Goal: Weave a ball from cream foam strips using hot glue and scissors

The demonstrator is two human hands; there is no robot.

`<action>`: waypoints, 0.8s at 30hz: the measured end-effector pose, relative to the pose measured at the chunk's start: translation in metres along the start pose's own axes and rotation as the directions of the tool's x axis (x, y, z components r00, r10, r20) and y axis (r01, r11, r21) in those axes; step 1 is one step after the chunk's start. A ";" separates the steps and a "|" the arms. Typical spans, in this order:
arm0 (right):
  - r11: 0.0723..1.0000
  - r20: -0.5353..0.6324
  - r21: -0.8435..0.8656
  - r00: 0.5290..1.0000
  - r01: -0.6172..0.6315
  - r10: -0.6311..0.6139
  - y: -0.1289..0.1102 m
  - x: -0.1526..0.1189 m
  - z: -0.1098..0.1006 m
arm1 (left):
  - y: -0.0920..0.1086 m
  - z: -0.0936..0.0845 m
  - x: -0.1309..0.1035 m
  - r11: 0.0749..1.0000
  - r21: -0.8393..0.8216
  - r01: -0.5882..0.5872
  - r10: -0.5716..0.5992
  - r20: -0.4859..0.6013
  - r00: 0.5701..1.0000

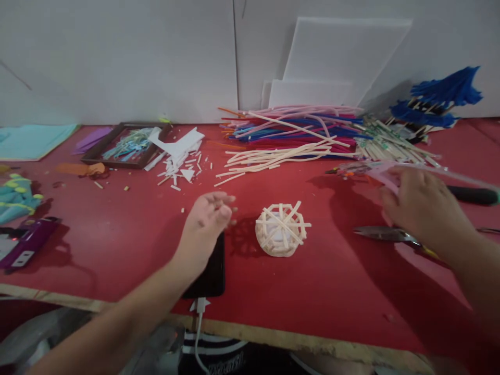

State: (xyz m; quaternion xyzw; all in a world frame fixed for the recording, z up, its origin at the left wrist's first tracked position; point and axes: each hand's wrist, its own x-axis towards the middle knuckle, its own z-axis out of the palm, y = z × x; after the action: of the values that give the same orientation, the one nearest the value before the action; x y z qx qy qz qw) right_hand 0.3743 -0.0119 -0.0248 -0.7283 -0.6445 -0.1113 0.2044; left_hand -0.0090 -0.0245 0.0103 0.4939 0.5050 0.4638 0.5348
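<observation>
A small round craft piece (280, 230) of cream sticks, with spokes crossing over a pale centre, sits on the red table. To its left, my left hand (209, 221) hovers with fingers curled near the thumb; whether something small is between them cannot be made out. On the right, my right hand (420, 200) is closed around a pink tool (380, 174), perhaps a glue gun, whose tip points left. Metal pliers (385, 234) lie just below that hand. A black phone (213, 276) with a white cable rests partly under my left wrist.
Behind lie cream and coloured strips (289, 125), a pile of sticks (390, 140) and a blue craft piece (445, 99). A brown tray (91, 159), white scraps (179, 148), a purple device (31, 244) and a teal bundle (17, 198) are at the left. The table's front edge (273, 333) is below.
</observation>
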 end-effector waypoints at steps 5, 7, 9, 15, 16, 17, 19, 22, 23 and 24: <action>0.999 0.073 -0.008 0.996 -0.043 0.044 0.035 0.010 0.000 | -0.009 0.014 -0.031 0.995 0.067 0.069 -0.077 0.120 0.990; 0.998 0.099 -0.004 0.994 -0.056 0.056 0.043 0.010 0.000 | -0.008 0.018 -0.032 0.968 0.243 0.058 -0.100 0.163 0.982; 0.998 0.113 0.003 0.992 -0.056 0.055 0.051 0.009 -0.003 | -0.007 0.021 -0.029 0.927 0.375 0.018 -0.102 0.204 0.974; 0.994 0.331 0.108 0.943 0.009 -0.044 0.087 -0.024 -0.015 | -0.010 0.033 -0.011 0.918 0.394 -0.037 -0.110 0.343 0.933; 0.989 0.381 0.142 0.921 0.031 -0.084 0.093 -0.032 -0.016 | -0.011 0.035 -0.008 0.911 0.411 -0.034 -0.116 0.334 0.935; 0.987 0.409 0.151 0.906 0.052 -0.110 0.100 -0.039 -0.016 | -0.011 0.037 -0.006 0.901 0.432 -0.035 -0.116 0.319 0.940; 0.989 0.452 0.122 0.882 0.086 -0.132 0.108 -0.049 -0.017 | -0.011 0.040 -0.002 0.879 0.474 -0.051 -0.108 0.302 0.947; 0.981 0.501 0.104 0.843 0.165 -0.195 0.109 -0.049 -0.020 | -0.008 0.042 0.001 0.861 0.502 -0.074 -0.096 0.305 0.947; 0.977 0.491 0.098 0.845 0.187 -0.211 0.106 -0.049 -0.022 | -0.007 0.042 0.002 0.863 0.499 -0.075 -0.100 0.315 0.944; 0.978 0.456 0.074 0.866 0.194 -0.206 0.102 -0.049 -0.025 | -0.005 0.041 0.002 0.870 0.487 -0.074 -0.103 0.327 0.940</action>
State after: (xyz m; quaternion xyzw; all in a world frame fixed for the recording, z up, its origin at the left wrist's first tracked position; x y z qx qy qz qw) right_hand 0.4704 -0.0753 -0.0395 -0.6603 -0.7479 0.0526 0.0422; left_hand 0.0319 -0.0252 0.0048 0.6827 0.5093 0.2229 0.4742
